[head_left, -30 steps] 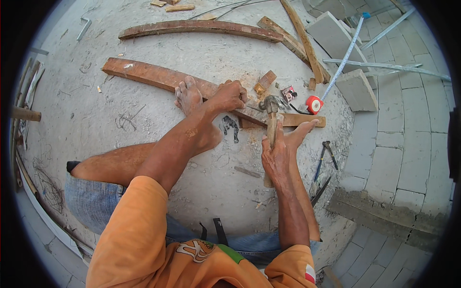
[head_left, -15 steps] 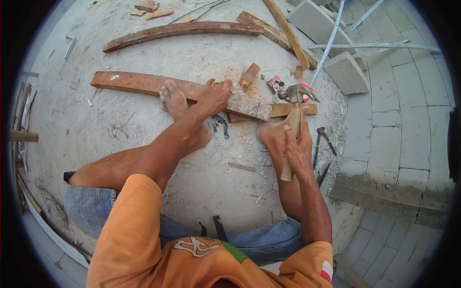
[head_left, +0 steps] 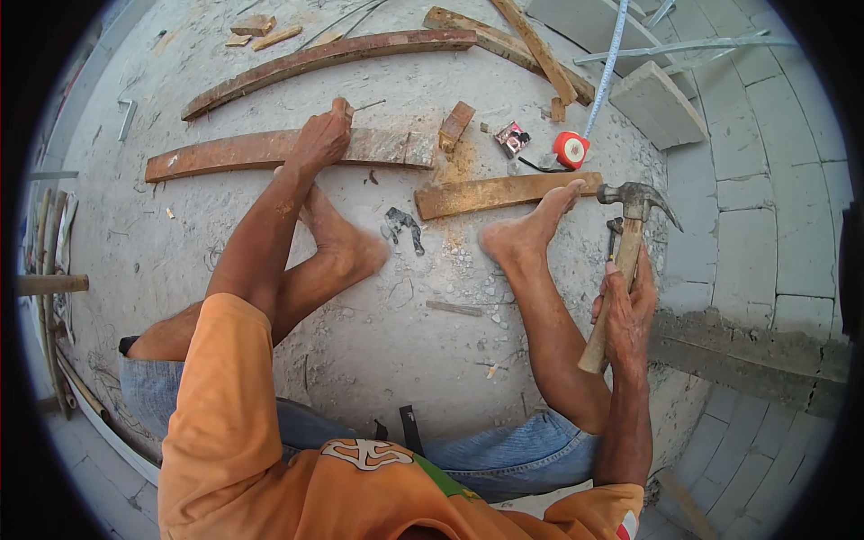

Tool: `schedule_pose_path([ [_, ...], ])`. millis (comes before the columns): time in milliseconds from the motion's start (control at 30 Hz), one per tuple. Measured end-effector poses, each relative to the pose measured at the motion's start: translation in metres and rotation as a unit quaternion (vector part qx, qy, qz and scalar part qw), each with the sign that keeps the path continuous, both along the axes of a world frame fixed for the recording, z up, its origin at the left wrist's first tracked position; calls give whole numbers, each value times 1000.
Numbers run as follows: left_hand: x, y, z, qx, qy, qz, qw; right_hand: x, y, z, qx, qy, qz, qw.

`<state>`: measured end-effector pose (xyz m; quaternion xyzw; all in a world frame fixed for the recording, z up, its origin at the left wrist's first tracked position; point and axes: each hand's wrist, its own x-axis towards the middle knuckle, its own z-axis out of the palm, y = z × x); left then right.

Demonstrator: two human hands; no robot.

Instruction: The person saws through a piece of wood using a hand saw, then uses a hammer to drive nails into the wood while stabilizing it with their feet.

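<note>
Pinched in my left hand (head_left: 326, 135) is a thin nail (head_left: 370, 105) that points to the right. That hand is over the far edge of a reddish-brown timber (head_left: 229, 155) lying crosswise on the dusty ground. Part of my left foot (head_left: 331, 229) is hidden behind my left arm. My right hand (head_left: 623, 310) is closed round the wooden handle of a claw hammer (head_left: 633, 209), held out to the right with its head up. Under the toes of my right foot (head_left: 520, 236) lies a shorter wood piece (head_left: 477, 193).
A red tape measure (head_left: 571, 150), its blade pulled out, lies beside a small torn packet (head_left: 512, 139). A small wood block (head_left: 456, 125) is nearby. Farther off lie a long curved timber (head_left: 328, 56), more planks (head_left: 537, 49) and a grey block (head_left: 660, 105). Concrete blockwork (head_left: 740, 234) lines the right.
My left hand has moved left and away with the nail. The reddish timber has shifted left, off the shorter piece. My right hand has carried the hammer right and nearer me.
</note>
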<state>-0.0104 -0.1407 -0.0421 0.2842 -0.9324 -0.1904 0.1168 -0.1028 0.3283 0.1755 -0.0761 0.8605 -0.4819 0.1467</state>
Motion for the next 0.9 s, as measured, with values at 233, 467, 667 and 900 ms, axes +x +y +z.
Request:
schedule_pose_path([
  [233,-25,-4,-17,-28,194,-15,980,-1,-11,1,-8,10,21,1000],
  [467,-51,168,9,29,237,-119,964,3,-17,-8,-14,-5,11,1000],
  [667,-49,229,-30,-29,209,11,978,1,-12,-61,20,55,113,992],
  [900,-52,229,-36,7,210,13,978,-3,-46,-104,109,38,141,983],
])
